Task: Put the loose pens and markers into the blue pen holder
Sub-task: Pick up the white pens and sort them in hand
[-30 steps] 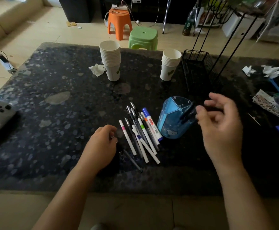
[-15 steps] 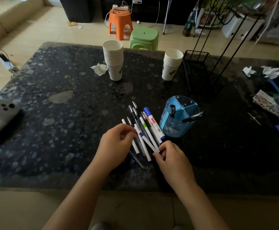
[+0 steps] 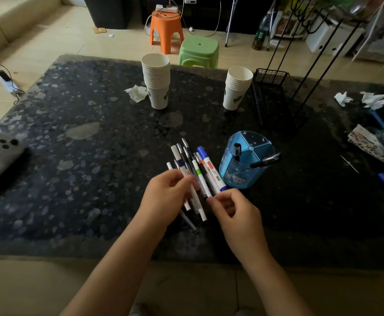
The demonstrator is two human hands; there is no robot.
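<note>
The left hand pinches a white pen; the right hand, fingers curled, touches the fanned pens' near ends. Their long axes run away from the person, and the faceted blue plastic pen holder stands just right, nearer the right hand.

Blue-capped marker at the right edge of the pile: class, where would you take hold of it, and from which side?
Pinch the blue-capped marker mid-barrel from the right, probably: that flank faces bare table, pens crowd its left.

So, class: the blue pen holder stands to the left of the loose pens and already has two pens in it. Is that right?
Not quite. The head view shows the blue pen holder standing to the right of the loose pens, not the left. The rest holds: it already has two pens in it.
</note>
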